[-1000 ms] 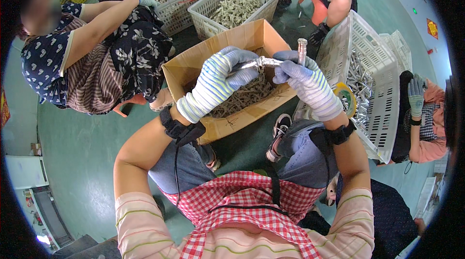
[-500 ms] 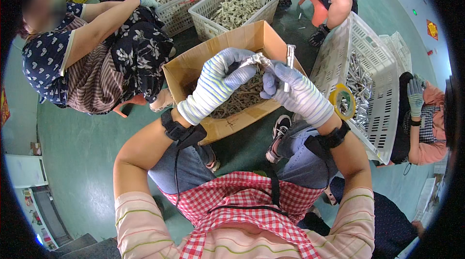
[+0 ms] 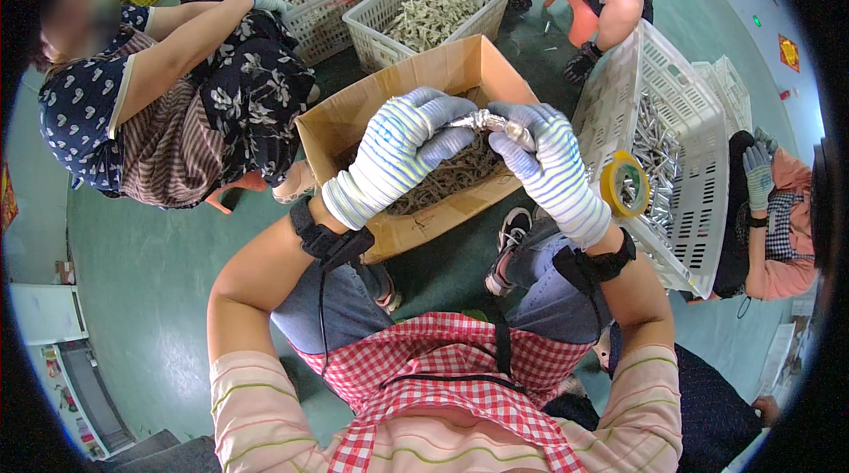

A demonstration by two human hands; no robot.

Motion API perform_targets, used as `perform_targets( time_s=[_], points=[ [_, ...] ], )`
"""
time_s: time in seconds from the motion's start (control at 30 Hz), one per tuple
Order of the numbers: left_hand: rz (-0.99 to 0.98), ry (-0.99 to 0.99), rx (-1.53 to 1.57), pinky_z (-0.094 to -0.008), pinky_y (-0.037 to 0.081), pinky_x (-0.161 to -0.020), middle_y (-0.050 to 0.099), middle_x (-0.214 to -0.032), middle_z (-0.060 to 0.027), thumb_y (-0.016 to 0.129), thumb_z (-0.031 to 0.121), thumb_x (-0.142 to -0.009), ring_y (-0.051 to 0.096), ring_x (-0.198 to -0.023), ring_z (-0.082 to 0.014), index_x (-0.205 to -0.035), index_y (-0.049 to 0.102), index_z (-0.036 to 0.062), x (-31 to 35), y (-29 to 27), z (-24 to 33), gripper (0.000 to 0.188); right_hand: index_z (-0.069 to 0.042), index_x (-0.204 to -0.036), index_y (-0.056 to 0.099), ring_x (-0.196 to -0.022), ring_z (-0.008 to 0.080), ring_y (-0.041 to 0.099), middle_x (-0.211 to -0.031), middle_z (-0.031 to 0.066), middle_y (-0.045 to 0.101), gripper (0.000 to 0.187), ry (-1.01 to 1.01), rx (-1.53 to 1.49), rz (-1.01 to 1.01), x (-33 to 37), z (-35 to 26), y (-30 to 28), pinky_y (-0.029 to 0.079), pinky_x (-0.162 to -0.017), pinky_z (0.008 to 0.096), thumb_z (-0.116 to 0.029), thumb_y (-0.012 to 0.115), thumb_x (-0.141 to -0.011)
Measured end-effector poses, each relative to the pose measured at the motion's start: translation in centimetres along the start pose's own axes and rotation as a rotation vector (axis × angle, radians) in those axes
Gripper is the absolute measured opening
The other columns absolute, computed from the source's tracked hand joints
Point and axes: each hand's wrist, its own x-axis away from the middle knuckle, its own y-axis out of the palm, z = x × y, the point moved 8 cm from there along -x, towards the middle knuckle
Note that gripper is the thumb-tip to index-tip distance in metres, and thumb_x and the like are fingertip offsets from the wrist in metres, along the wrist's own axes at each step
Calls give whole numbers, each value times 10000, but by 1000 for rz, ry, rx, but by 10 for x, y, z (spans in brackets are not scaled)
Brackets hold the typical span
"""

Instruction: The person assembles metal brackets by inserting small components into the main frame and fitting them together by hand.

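Over the cardboard box, both my hands, in striped knit gloves with grey fingers, meet at a shiny silver metal bolt-like piece. My left hand pinches its left end between thumb and fingers. Its right end lies in the fingers of my right hand, which partly cover it. The piece is nearly level and looks knobbly along its middle; its exact kind is hard to make out. Below, many thin brownish-grey metal pieces fill the bottom of the box.
At my right stands a white slotted crate of silver metal tubes; a yellow tape roll sits at its near edge. Beyond the box are crates of metal parts. Co-workers sit left, right and ahead, one in a dark patterned dress.
The silver tube that stood upright by my right fingers no longer shows separately. My right hand has turned, and the bolt-like piece now spans between both hands.
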Motion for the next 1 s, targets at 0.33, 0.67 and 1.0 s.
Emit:
perform_targets(
  time_s=[0.33,0.67,1.0],
  points=[
    [-81,-257,208,-307,458,-758,590,-927,-108,562,158,-901,566,-863,-173,-1082,536,22,15,23,-6,228,-57,-953,626,-726,99,520,-813,3,595,234,305,-493,28,14,17,12,402,-647,239,-277,619,-873],
    [-94,-475,850,-250,473,-713,632,-889,7,624,249,-879,545,-786,-65,-1025,602,25,28,46,-10,268,-90,-1049,619,-768,59,559,-857,-33,609,321,613,-878,-135,33,18,43,445,-696,216,-369,569,-898],
    [-198,-507,1024,-243,456,-764,636,-893,2,610,222,-890,537,-832,-53,-1045,619,11,29,43,3,262,-67,-1002,617,-702,70,521,-784,-17,585,487,600,-891,-283,35,13,53,410,-662,223,-522,475,-904]
  ],
)
